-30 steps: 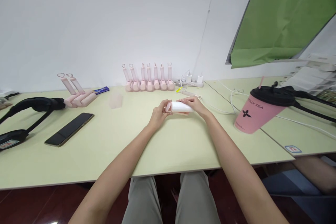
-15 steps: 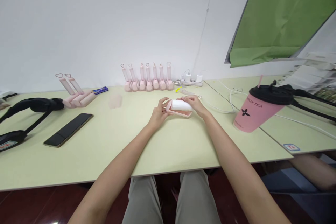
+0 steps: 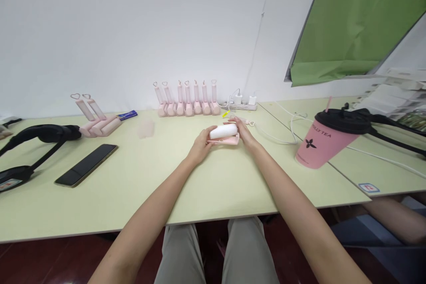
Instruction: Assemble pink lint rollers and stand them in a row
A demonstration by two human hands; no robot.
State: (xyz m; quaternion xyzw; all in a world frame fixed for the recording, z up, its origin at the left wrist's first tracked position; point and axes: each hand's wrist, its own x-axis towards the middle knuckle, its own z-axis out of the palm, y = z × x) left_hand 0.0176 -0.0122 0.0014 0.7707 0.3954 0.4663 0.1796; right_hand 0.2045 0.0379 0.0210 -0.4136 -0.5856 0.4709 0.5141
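Observation:
A white cylinder (image 3: 223, 131) lies along a pink shell (image 3: 229, 140) above the middle of the table. My left hand (image 3: 201, 145) has its fingers wrapped round the left end of the shell and cylinder. At the right end, my right hand (image 3: 244, 132) is closed round the same piece. Several pink devices with clear tubes and loops (image 3: 188, 108) stand in a row by the wall. More pink devices (image 3: 100, 125) rest farther left, near a small pale translucent piece (image 3: 146, 129).
A phone (image 3: 87, 165) and a black headset (image 3: 43, 135) lie at the left. At the right are a pink cup (image 3: 321, 142), white cables and another black strap. A power strip (image 3: 244, 107) sits by the wall. A person's arm (image 3: 396, 217) shows at the lower right.
The white cylinder has shifted slightly left and now lies lower against the pink shell. My right hand has moved left with it, and the shell's gap looks narrower.

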